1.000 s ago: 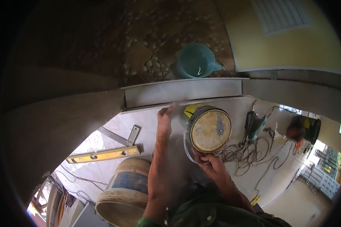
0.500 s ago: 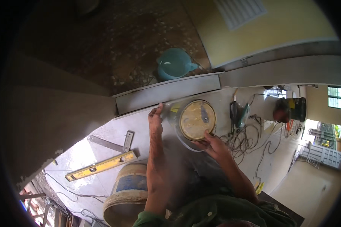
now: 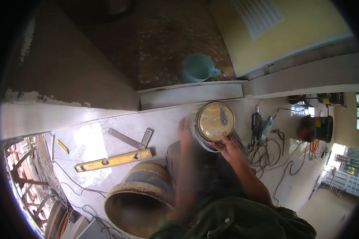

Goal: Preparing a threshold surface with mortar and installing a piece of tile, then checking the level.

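A paint can (image 3: 209, 119) with a grimy yellowish lid is in front of me, below the grey step (image 3: 190, 95). My right hand (image 3: 227, 148) grips its lower rim, thumb up on the lid. My left hand (image 3: 184, 129) is beside the can's left side, too smeared by motion to show its fingers clearly. Left of my hands lie a yellow spirit level (image 3: 119, 159) and a metal square (image 3: 125, 139). A large dirty bucket (image 3: 143, 175) lies tipped on its side by my left forearm.
A teal jug (image 3: 198, 67) stands above the step. At right are power tools (image 3: 256, 125), tangled cords (image 3: 269, 155) and black buckets (image 3: 323, 129). Walls (image 3: 68, 63) border the step. A small yellow tool (image 3: 62, 146) and more cords lie at left, beside rubble and boards.
The can has risen slightly in the picture, still in my right hand. My left hand has become blurred and sits a little right of where it was. The view has shifted, showing more floor at left.
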Tool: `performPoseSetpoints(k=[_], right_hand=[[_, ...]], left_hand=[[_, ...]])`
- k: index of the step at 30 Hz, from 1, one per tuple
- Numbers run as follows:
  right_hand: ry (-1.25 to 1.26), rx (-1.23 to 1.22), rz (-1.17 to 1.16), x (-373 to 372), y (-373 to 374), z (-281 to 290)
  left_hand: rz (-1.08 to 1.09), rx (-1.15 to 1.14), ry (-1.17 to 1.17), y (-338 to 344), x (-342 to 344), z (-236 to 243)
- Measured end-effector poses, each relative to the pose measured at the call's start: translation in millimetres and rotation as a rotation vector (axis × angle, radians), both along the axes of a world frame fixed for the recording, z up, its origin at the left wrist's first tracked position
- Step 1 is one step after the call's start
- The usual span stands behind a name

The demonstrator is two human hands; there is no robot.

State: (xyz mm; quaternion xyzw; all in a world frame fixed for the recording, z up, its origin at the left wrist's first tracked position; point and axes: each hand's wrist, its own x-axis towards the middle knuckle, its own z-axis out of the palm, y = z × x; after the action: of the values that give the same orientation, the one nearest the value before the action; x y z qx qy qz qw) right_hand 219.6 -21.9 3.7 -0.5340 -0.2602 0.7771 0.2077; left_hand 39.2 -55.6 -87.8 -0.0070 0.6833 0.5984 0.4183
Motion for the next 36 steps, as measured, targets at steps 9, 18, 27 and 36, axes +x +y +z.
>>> performPoseSetpoints(k=[9, 18, 27, 36], right_hand=[[0.037, -0.200, -0.262, -12.7, 4.6, 38.3], [0.075, -0.203, -0.199, 13.1, 9.5, 66.2], [-0.641, 1.022, 0.517, 67.9, 95.6, 30.0], [-0.844, 1.332, 1.199, 29.0, 222.7, -34.9]], left_hand=[[-0.204, 0.144, 0.079, -49.5, 47.0, 95.4], [-0.136, 0.231, -0.136, -24.1, 69.7, 166.3], [-0.338, -0.265, 0.871, -15.5, -27.9, 102.7], [-1.174, -0.792, 1.269, 81.9, -129.5, 78.8]])
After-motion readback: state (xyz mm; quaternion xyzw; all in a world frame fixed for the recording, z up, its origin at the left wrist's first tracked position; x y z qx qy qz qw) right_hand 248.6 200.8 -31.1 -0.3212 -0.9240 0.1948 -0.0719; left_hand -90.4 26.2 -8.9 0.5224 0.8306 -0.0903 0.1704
